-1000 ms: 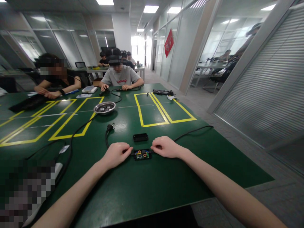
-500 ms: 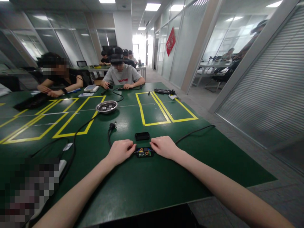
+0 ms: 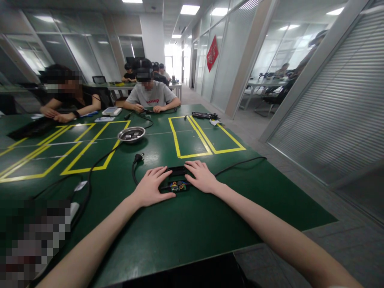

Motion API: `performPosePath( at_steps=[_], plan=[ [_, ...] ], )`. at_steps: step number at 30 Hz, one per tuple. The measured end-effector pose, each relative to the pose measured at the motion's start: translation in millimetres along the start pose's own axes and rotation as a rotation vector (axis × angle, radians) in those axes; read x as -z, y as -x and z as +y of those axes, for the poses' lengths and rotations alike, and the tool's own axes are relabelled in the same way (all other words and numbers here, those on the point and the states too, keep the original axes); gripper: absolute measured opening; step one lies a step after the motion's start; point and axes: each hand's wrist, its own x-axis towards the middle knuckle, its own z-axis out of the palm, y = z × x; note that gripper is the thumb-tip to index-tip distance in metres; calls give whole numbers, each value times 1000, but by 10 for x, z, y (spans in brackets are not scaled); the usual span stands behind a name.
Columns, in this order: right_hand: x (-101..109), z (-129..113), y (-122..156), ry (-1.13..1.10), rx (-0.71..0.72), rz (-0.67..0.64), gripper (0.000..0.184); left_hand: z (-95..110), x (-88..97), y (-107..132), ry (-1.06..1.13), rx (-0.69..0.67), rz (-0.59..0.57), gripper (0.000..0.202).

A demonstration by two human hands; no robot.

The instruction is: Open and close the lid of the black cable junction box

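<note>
An opened black adapter box (image 3: 177, 186), its circuit parts showing, lies on the green table (image 3: 192, 224) between my hands. My left hand (image 3: 153, 185) lies flat to its left, fingers stretched out. My right hand (image 3: 201, 176) lies flat to its right, fingers spread. The fingertips of both hands reach the black lid (image 3: 177, 171) lying just beyond the box. A black cable (image 3: 240, 164) runs from the box to the right. Another cable ends in a plug (image 3: 138, 157) at the left.
A metal bowl (image 3: 131, 134) with small parts stands beyond the plug. Yellow tape rectangles (image 3: 192, 138) mark the table. Two people sit at the far side, one in a grey shirt (image 3: 151, 96). A black tool (image 3: 204, 116) lies far right. Table edge runs close on the right.
Both hands have opened from closed grips at the box's ends and moved forward, fingertips now reaching the black lid. The view has shifted slightly.
</note>
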Motion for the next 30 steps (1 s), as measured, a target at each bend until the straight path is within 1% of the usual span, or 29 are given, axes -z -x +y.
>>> performPosePath(
  at_steps=[1, 3, 6, 9, 11, 13, 15, 16, 19, 20, 22, 26, 30],
  plan=[
    [-5, 18, -2, -26, 10, -20, 36, -3, 3, 6, 16, -13, -8, 74],
    [3, 46, -3, -98, 28, -26, 30, 6, 18, 16, 49, -29, 10, 67],
    [39, 70, 0, -237, 39, 0, 29, 46, 50, 25, 97, -44, 58, 61],
    [84, 67, 5, -439, 8, -16, 33, 87, 72, 31, 181, -37, 82, 64],
    [113, 45, 9, -597, -23, -63, 30, 102, 74, 36, 254, -17, 79, 68],
    [142, 13, 14, -731, -37, -104, 22, 109, 70, 42, 303, -4, 76, 71],
    [175, -22, 25, -823, -28, -123, 20, 114, 67, 47, 316, -9, 78, 69],
    [192, -37, 32, -850, -9, -133, 22, 117, 68, 48, 314, -20, 77, 65],
    [240, -69, 57, -827, 102, -156, 28, 140, 78, 51, 315, -69, 87, 43],
    [251, -76, 64, -795, 135, -156, 26, 150, 81, 51, 317, -82, 97, 36],
    [262, -86, 76, -741, 166, -146, 21, 170, 82, 54, 323, -96, 121, 28],
    [258, -92, 86, -725, 191, -141, 19, 185, 55, 62, 348, -111, 131, 24],
    [278, -97, 93, -687, 225, -147, 20, 169, 26, 67, 348, -87, 91, 29]
  ],
)
